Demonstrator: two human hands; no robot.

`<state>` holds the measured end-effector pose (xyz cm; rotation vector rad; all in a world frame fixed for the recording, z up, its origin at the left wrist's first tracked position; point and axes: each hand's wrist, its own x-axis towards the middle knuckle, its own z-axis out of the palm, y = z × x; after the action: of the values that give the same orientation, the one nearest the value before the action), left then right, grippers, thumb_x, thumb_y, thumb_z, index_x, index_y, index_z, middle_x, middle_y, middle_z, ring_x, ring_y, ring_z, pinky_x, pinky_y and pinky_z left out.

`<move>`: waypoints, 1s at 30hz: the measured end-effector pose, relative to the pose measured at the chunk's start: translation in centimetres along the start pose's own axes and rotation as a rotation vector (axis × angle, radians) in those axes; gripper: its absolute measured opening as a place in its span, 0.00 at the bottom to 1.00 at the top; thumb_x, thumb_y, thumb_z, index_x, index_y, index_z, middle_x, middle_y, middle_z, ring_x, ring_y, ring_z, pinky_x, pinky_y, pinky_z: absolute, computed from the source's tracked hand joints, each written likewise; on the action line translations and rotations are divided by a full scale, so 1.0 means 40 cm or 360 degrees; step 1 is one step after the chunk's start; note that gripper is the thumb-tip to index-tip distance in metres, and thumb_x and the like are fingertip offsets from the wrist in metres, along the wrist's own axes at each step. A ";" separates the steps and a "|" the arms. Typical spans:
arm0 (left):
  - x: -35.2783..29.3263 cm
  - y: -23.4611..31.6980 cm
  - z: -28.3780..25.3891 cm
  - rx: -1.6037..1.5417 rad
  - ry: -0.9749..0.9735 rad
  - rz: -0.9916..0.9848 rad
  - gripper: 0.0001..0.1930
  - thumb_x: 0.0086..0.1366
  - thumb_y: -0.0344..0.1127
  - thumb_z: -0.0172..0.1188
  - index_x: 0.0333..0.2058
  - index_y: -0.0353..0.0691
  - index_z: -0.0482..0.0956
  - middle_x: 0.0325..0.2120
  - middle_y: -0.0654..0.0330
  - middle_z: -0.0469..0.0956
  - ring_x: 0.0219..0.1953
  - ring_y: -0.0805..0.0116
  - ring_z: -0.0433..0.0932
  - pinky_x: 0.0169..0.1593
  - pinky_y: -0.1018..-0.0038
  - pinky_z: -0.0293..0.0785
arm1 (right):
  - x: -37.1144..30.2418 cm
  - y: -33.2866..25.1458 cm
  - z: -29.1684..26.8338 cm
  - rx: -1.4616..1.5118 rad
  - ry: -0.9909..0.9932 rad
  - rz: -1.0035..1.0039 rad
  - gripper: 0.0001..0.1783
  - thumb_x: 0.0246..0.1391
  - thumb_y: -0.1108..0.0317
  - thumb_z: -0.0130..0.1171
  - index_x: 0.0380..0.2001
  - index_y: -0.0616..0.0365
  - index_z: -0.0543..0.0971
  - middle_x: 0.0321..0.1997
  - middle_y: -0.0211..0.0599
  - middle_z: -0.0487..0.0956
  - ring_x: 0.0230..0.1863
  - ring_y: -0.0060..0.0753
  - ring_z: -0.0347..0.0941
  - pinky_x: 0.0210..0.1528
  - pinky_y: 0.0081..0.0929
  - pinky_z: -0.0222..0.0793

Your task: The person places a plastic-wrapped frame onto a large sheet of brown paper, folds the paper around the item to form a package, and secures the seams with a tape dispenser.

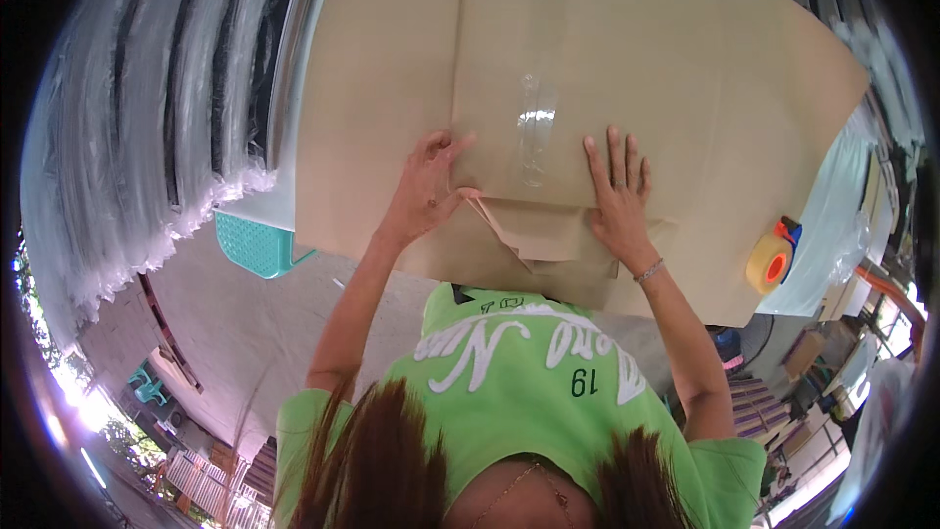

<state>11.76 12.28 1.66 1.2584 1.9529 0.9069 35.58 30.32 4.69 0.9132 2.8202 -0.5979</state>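
A large sheet of brown cardboard [382, 59] lies before me, with creases and a strip of shiny clear tape [534, 152] running down its middle. Close to my body, a small cardboard flap [539, 228] stands partly folded, its left edges lifted. My left hand [421, 191] rests at that flap's left corner: its thumb touches the corner, while the index finger is apart from the thumb and slightly blurred. Flat on the cardboard, to the right of the tape, my right hand [622, 206] has its fingers spread, with its thumb by the flap's right end.
Toward the right edge of the cardboard sits a yellow-orange tape roll [769, 263]. Plastic-wrapped long pieces [147, 118] are stacked at the left. A turquoise stool [257, 243] shows below the cardboard's left side, and a pale plastic sheet [818, 225] lies at the right.
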 end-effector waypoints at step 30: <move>-0.143 0.141 0.242 0.0228 0.0115 -0.0237 0.38 0.42 0.33 0.61 0.57 0.49 0.62 0.56 0.47 0.58 0.67 0.47 0.41 0.66 0.43 0.29 | -0.017 0.002 -0.003 0.0001 0.0081 -0.0025 0.55 0.35 0.85 0.51 0.68 0.38 0.47 0.73 0.35 0.41 0.73 0.47 0.35 0.68 0.54 0.33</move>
<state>24.23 10.70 1.65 1.1544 2.1697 0.7592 36.16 30.06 4.92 0.9203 2.8745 -0.5858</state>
